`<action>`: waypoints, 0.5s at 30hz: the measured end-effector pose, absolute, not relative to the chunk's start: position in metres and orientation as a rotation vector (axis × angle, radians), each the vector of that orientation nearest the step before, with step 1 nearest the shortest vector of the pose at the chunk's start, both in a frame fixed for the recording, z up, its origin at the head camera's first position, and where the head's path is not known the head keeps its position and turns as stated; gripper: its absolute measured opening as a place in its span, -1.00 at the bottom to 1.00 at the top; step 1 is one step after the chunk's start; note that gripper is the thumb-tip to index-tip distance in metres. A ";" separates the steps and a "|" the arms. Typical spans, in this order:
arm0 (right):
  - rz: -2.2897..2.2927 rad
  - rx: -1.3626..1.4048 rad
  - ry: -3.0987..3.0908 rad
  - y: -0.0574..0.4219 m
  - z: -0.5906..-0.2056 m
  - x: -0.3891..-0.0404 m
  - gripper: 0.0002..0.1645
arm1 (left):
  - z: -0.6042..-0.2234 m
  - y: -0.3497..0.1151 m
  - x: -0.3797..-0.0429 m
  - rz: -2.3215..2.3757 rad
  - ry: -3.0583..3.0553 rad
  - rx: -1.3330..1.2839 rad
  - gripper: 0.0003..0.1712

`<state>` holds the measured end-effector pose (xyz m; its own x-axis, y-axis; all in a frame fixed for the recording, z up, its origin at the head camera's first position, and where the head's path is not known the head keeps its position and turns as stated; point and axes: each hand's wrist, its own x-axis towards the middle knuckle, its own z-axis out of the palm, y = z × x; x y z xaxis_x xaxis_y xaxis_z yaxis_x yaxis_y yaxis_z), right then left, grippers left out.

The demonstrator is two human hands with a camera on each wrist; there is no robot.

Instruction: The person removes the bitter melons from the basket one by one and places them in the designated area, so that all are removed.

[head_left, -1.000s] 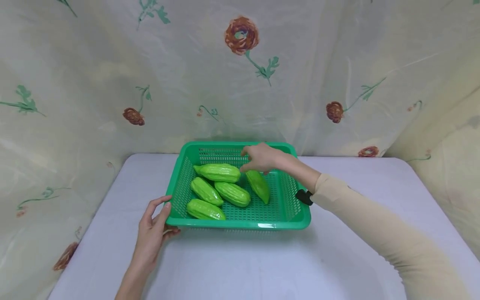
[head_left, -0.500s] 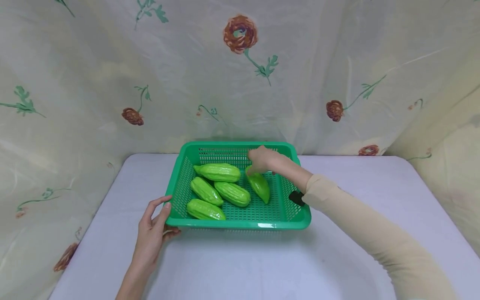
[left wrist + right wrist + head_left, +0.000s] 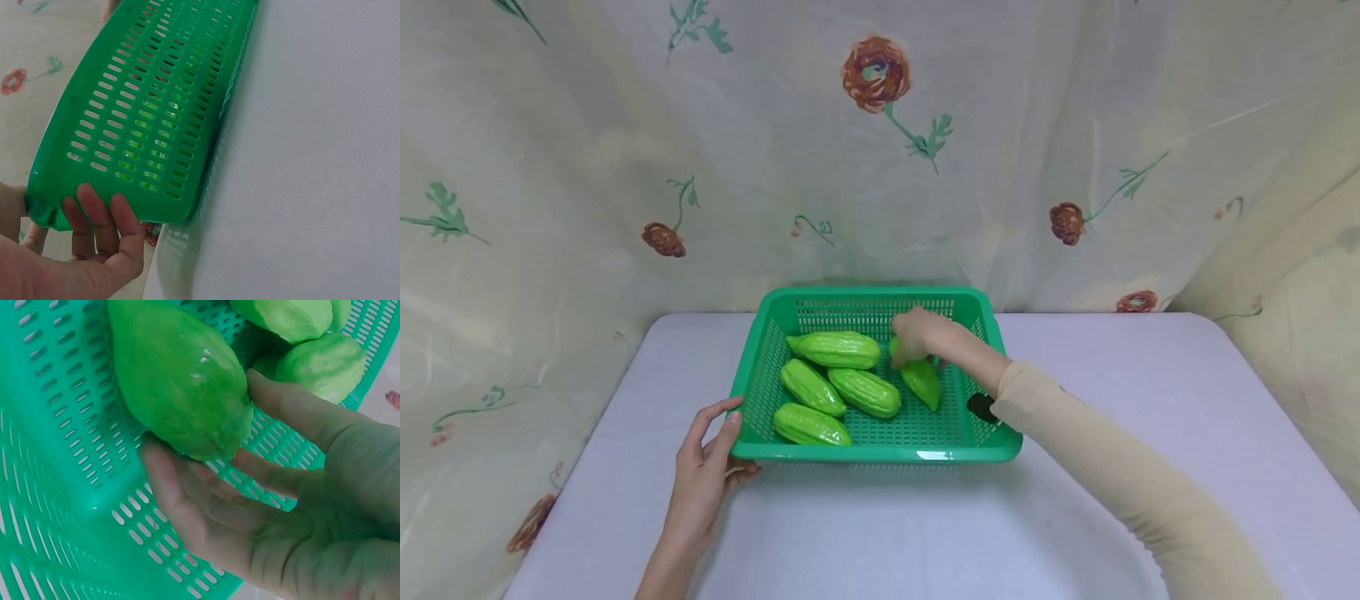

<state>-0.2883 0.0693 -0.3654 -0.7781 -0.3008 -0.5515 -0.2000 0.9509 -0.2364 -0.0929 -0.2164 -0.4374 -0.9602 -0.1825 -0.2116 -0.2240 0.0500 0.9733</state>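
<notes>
A green plastic basket [image 3: 880, 454] with slotted walls stands on the table. My left hand [image 3: 702, 479] holds its near-left corner, thumb at the rim and fingertips [image 3: 125, 215] against the outer wall in the left wrist view. Inside, to the right, lies a smooth green fruit [image 3: 922, 385] tapering to a point. My right hand [image 3: 919, 335] reaches over the right side and grips its far end; in the right wrist view thumb and fingers curve around the fruit [image 3: 181, 375]. Several ridged bitter melons [image 3: 865, 390] lie to the left of it, none touched by a hand.
The table has a pale cover [image 3: 880, 533], and its back edge runs behind the basket. A flower-printed curtain [image 3: 760, 167] hangs behind and at both sides. A black device [image 3: 982, 407] sits at the right wrist, beside the basket's right wall.
My right hand has come down from above the smooth green fruit onto its far end, and its fingers have closed around it. The left hand and the basket stay put.
</notes>
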 end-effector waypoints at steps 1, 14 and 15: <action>-0.229 -0.347 2.491 0.069 -0.366 -0.288 -0.31 | -0.438 -0.216 -0.093 2.100 2.253 -0.440 -0.51; -0.465 -0.506 2.580 0.089 -0.342 -0.274 -0.21 | -0.435 -0.214 -0.091 2.104 2.256 -0.468 -0.50; -0.492 -0.523 2.589 0.092 -0.339 -0.273 -0.21 | -0.434 -0.213 -0.091 2.105 2.253 -0.470 -0.50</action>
<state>-0.2726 0.0917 -0.3393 -0.8266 -0.4365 -0.3553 -0.2756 0.8643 -0.4207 -0.0909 -0.2135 -0.4343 -0.9543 -0.2030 -0.2194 -0.2327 0.0437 0.9716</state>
